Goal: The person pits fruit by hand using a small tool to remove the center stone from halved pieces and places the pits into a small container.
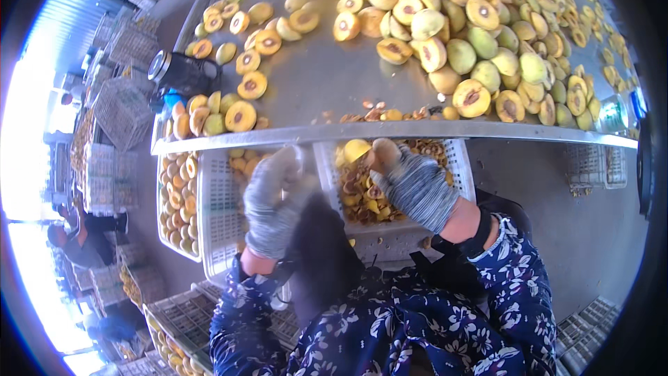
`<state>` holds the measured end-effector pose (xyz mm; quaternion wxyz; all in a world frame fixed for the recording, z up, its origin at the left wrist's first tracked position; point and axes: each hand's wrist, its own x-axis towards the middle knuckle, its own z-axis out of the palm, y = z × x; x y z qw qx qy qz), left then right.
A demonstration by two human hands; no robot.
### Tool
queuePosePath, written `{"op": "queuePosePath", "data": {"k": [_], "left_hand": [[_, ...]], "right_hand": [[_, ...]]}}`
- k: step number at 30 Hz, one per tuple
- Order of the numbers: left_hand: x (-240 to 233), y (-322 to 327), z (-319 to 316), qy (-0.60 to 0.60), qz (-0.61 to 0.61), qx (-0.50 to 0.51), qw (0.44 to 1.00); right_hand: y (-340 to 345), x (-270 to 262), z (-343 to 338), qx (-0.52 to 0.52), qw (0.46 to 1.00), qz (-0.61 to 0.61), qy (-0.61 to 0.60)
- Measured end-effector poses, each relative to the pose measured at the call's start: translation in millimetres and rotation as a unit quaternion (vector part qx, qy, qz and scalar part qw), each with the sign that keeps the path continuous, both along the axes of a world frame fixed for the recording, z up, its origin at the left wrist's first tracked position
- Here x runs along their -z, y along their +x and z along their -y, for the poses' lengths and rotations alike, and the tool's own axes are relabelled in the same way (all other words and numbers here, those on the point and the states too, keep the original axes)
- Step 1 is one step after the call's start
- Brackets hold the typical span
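Observation:
Both my hands wear grey knitted gloves and are below the front edge of a metal table (292,134). My right hand (415,180) is over a white plastic crate (462,167) of fruit scraps and pits (373,203). At its fingertips is a smooth yellow fruit piece (356,150), which it appears to pinch. My left hand (274,196) is curled and blurred beside a second white crate (222,214) holding yellow fruit. Something pale and curved shows at its fingertips, too blurred to name. Halved stone fruit (471,98) is heaped on the table.
A dark lidded jar (180,69) stands at the table's left edge, near more fruit halves (240,116). Another crate of halves (178,203) is at left. Stacked crates (109,177) and a person (86,243) are farther left. An empty-looking crate (595,164) sits on the floor at right.

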<state>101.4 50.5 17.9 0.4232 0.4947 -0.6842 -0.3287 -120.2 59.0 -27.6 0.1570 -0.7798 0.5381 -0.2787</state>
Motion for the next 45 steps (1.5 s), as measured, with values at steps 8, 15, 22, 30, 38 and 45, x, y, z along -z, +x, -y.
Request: {"op": "queuePosePath", "data": {"k": [8, 15, 22, 30, 38, 45], "left_hand": [[-8.5, -83.8, 29.1, -0.219, 0.341, 0.167, 0.899], [16.4, -92.4, 21.8, -0.234, 0.384, 0.156, 0.880], [0.7, -93.4, 26.6, -0.156, 0.193, 0.118, 0.961], [4.1, -60.3, 73.4, -0.172, 0.285, 0.213, 0.918], [11.2, 32.3, 254.5, 0.038, 0.399, -0.167, 0.901], [94.9, 79.9, 326.7, 0.176, 0.364, -0.089, 0.910]], "right_hand": [[-23.3, -2.6, -10.1, 0.034, 0.993, -0.107, 0.042], [-19.9, -0.2, -9.7, 0.042, 0.987, -0.070, 0.136], [-22.3, 24.6, -6.6, -0.032, 0.973, -0.011, 0.230], [-26.2, 75.9, -33.5, -0.110, 0.937, -0.249, 0.219], [-23.2, 17.6, -25.7, -0.147, 0.959, -0.199, 0.135], [-11.3, 21.1, -5.9, -0.111, 0.984, -0.087, 0.112]]}}
